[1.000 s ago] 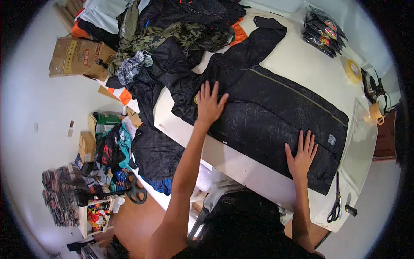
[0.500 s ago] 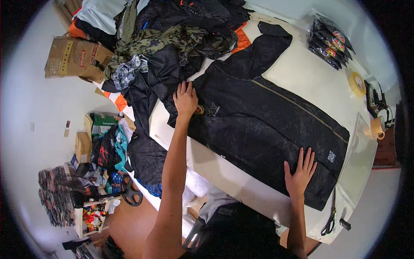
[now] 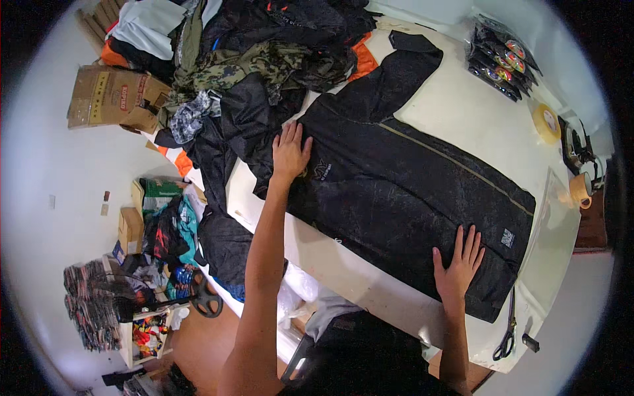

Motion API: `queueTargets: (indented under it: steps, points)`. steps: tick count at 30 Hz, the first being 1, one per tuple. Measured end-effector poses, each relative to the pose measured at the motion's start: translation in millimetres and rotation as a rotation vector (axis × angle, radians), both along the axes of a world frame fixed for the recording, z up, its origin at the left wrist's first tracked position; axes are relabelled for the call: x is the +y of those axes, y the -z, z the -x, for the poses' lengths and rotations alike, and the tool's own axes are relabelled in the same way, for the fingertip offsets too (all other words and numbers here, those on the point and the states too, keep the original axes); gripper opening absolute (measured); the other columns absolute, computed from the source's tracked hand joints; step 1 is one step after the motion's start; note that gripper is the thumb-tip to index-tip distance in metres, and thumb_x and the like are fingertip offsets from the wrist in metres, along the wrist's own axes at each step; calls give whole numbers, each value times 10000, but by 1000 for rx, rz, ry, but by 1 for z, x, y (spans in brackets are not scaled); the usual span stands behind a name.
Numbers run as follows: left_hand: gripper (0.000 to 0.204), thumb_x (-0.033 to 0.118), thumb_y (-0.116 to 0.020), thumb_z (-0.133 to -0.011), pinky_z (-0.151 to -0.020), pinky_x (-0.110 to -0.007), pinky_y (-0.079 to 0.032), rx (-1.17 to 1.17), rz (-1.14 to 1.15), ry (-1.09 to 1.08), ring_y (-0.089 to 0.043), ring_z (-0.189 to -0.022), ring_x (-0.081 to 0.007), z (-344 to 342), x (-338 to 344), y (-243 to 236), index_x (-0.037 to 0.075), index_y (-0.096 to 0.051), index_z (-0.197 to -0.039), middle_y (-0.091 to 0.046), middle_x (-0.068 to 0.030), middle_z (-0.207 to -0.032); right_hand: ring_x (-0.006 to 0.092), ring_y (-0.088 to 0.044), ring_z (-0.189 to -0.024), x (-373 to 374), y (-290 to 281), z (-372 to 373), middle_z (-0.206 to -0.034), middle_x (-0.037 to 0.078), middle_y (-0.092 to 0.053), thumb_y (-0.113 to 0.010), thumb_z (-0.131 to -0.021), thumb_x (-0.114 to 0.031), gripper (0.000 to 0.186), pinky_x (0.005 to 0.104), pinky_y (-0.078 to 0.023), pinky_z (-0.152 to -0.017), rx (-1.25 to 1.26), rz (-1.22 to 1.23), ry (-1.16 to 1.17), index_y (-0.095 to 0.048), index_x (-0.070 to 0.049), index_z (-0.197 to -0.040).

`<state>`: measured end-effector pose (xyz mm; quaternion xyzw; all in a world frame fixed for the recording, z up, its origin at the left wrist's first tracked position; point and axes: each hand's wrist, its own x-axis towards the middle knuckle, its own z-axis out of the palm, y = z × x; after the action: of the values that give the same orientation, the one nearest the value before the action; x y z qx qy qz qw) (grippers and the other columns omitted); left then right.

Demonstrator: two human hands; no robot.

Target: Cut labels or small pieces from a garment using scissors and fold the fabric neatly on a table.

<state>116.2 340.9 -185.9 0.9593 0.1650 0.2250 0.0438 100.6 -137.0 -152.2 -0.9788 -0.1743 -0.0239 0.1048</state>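
Observation:
A black long-sleeved top lies spread out on the white table, with a thin tan line along its far side and a small pale label by the hem. My left hand rests on its left end, near a small chest emblem, palm down and fingers stretched. Toward the hem, my right hand presses flat with its fingers spread. One sleeve reaches away from me. Where the other sleeve lies cannot be made out among the dark garments beside my left hand.
Heaped clothes cover the table's far left, beside a cardboard box. Scissors lie at the right edge. Beyond are a tape roll, a mug and black packaged items. Bags and boxes stand lower left.
My left hand has slid slightly right and up over the top's left end. The right hand stays nearly in place. The view has shifted a little.

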Motion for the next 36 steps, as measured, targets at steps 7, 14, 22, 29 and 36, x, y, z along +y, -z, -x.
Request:
queueTargets:
  steps: [7,14,22,29,36]
  points:
    - [554,435,-531,-947,-1032,-579,-340,65,-227,-35,-426,-1306,-351,-13,-9,5,11,-549,-1303,-484,-177,-1386,382,-212,-1445,3,-10,-11,-1529,205,-302,-600,-910,-442,665,569,-77,-1165,44,-83,38,-426,-67,-1431]
    - [472,384,-484,-986,-1035,-570,-339,109,19,21,-440,-1297,-362,-54,1,-2,34,-574,-1289,-494,-186,-1383,386,-324,-1393,16,-6,-132,-1448,209,-427,-546,-950,-293,448,590,-155,-1143,-85,-247,-7,-533,-77,-1343]
    - [550,395,-729,-828,-863,-451,-501,26,69,-40,-626,-1060,-359,-114,4,-23,-5,-631,-1192,-645,-213,-1157,324,-541,-1169,-44,-10,-211,-1160,159,-597,-592,-682,4,487,557,-294,-1100,-123,-106,-10,-627,-83,-1161]
    - [522,343,-749,-807,-908,-352,-474,94,419,-49,-638,-1035,-339,-141,8,-52,-53,-653,-1135,-674,-209,-1093,318,-605,-894,-55,-18,-209,-831,122,-607,-708,-656,-75,220,455,-468,-816,14,-248,43,-614,-42,-852]
    - [631,286,-709,-884,-1054,-378,-382,-82,845,-46,-495,-1277,-318,-102,5,-74,-73,-483,-1351,-515,-217,-1377,319,-598,-893,-79,-63,-163,-835,113,-617,-711,-661,-78,234,427,-428,-887,-218,-172,-3,-578,-41,-850]
